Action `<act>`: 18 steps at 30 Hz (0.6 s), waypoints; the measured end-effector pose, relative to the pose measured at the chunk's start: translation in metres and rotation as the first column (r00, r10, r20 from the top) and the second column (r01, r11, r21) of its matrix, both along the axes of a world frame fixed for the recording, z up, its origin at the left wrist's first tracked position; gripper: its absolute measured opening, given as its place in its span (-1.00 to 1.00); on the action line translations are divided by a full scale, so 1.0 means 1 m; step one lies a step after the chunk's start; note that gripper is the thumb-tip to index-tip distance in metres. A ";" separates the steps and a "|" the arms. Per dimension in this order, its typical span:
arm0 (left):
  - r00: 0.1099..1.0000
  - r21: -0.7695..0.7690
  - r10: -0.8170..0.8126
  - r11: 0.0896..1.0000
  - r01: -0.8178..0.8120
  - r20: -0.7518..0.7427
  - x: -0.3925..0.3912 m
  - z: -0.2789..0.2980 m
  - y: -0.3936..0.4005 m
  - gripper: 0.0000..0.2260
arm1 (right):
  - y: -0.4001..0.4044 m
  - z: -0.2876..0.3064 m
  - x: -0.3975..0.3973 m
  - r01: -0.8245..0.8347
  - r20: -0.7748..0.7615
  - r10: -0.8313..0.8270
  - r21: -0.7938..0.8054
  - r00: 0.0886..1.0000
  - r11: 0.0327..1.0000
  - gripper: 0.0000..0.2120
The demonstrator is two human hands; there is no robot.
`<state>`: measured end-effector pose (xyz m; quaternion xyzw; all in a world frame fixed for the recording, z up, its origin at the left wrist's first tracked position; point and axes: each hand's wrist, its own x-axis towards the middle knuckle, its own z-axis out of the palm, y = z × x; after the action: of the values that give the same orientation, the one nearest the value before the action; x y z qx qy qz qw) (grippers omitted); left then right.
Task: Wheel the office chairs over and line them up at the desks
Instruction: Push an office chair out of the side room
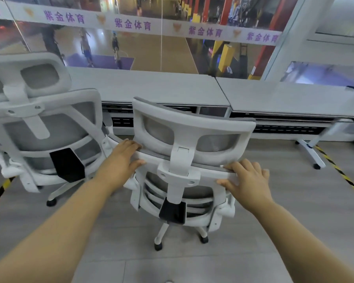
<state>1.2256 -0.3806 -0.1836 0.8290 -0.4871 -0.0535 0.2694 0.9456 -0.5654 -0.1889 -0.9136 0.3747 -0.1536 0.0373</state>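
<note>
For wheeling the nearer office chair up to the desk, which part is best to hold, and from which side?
Take the nearer chair by the top rail of its backrest, from behind, one of the hands at each end. The back faces the person, and the rail is a wide bar at arm height. The left hand and right hand already grip it there.

I see a grey floor [294, 211] made of long boards. Yellow and black striped tape [341, 174] runs across it on the right, and more lies on the left. On the far side is a big glass wall [151, 48] with a white strip of purple writing [131, 24] along it. Through the glass, down below, is a brown sports court [166, 54] with people on it. A thick white post [290, 41] stands at the far right.
</note>
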 end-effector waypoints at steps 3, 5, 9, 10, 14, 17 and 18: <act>1.000 0.008 -0.002 1.000 0.002 0.020 0.032 0.002 -0.022 -0.60 | -0.022 0.002 0.033 -0.020 0.020 0.020 0.014 1.000 1.000 -0.16; 1.000 0.012 0.004 1.000 -0.005 0.024 0.052 0.002 -0.035 -0.59 | -0.037 0.002 0.053 -0.037 0.021 0.037 0.009 0.999 0.999 -0.16; 1.000 0.017 0.012 1.000 -0.012 0.008 0.092 0.000 -0.063 -0.57 | -0.063 0.006 0.094 -0.025 -0.022 0.025 0.027 0.999 0.999 -0.45; 1.000 0.021 0.014 1.000 -0.014 0.009 0.102 0.000 -0.069 -0.57 | -0.068 0.006 0.104 -0.018 -0.024 0.019 0.038 1.000 0.999 -0.51; 1.000 0.030 0.004 1.000 -0.005 0.006 0.142 -0.003 -0.091 -0.56 | -0.087 0.004 0.141 0.020 -0.028 -0.019 0.038 0.999 0.999 -0.54; 1.000 0.026 -0.024 0.999 0.023 0.021 0.170 -0.005 -0.103 -0.55 | -0.098 0.005 0.167 0.055 -0.032 -0.054 0.048 0.998 0.997 -0.54; 0.999 0.012 -0.038 0.999 0.038 0.025 0.178 -0.004 -0.106 -0.55 | -0.102 0.007 0.174 0.061 -0.034 -0.059 0.050 0.998 0.997 -0.55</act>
<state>1.4032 -0.4868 -0.1879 0.8218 -0.5056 -0.0511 0.2575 1.1195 -0.6670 -0.1819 -0.9031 0.4062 -0.1301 0.0500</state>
